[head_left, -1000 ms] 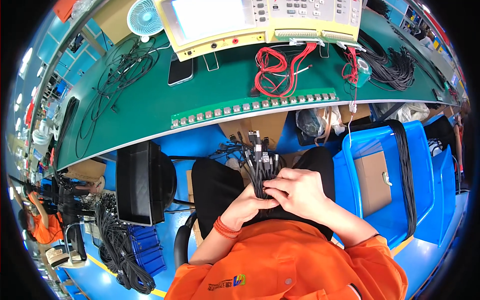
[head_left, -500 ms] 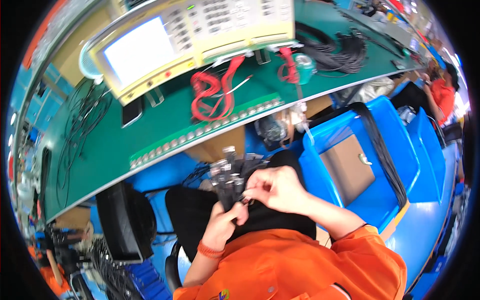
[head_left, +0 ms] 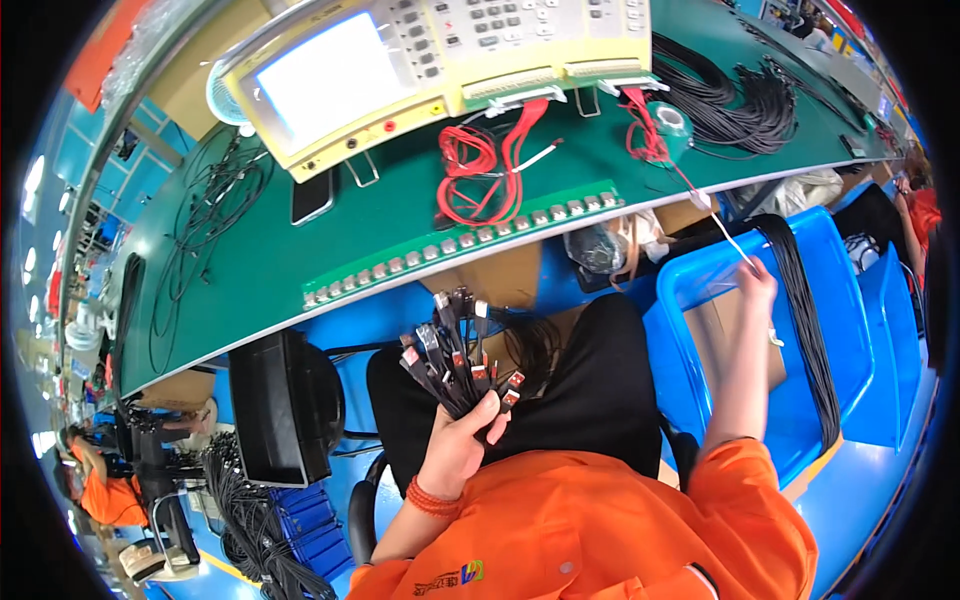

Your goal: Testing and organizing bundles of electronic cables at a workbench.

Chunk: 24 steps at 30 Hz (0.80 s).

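Note:
My left hand (head_left: 455, 448) is closed around a bunch of black USB cables (head_left: 455, 360), above my lap. Their plugs fan upward, some with orange-red inside and some with metal shells. Over the near side of a blue bin (head_left: 685, 300), my right hand (head_left: 757, 285) is closed on the lower end of a thin white cord (head_left: 728, 232). The cord slants up to a small white piece (head_left: 701, 200) at the bench edge. A thin red strand leads from there toward red wires on the bench.
A yellow-and-white tester (head_left: 430, 70) with a lit screen stands on the green bench (head_left: 260, 240). Red wires (head_left: 480, 175), a phone (head_left: 312, 198) and a socket strip (head_left: 465, 242) lie before it. Black cables (head_left: 800, 330) hang over the bin. A black tray (head_left: 285, 410) sits at left.
My right hand has left the cable bunch and moved right, over the blue bin, where it now grips the white cord. My left hand still holds the bunch. The view has shifted.

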### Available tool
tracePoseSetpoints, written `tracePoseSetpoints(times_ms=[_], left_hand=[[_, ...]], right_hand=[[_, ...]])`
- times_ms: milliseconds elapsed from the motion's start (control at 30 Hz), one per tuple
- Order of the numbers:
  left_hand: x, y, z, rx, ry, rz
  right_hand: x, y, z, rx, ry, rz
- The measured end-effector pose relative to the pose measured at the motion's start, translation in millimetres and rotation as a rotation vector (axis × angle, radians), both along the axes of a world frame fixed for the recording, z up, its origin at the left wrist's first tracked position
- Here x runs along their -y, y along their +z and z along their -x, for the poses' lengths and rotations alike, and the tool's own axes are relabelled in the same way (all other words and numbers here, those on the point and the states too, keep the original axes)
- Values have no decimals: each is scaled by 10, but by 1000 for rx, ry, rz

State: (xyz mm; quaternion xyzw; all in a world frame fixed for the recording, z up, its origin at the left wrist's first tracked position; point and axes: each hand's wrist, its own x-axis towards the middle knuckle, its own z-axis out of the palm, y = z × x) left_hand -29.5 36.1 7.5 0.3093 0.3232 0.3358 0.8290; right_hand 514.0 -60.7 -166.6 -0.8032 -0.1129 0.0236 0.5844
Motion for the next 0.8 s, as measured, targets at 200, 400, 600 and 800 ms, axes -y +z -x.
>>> tracePoseSetpoints(times_ms=[200,400,600,800], left_hand=[[1,65,100,-24,112,10],[24,106,-15,-126,112,11],[75,138,-129,-156,143,-42],[114,110,-184,47,324,-48]], right_hand=[[1308,730,-714,-139,-338,-865],[430,2082,1458,250,423,-33],[-335,1802,3004,605,1285,145],[-533,1872,2773,1049,637,1138]])
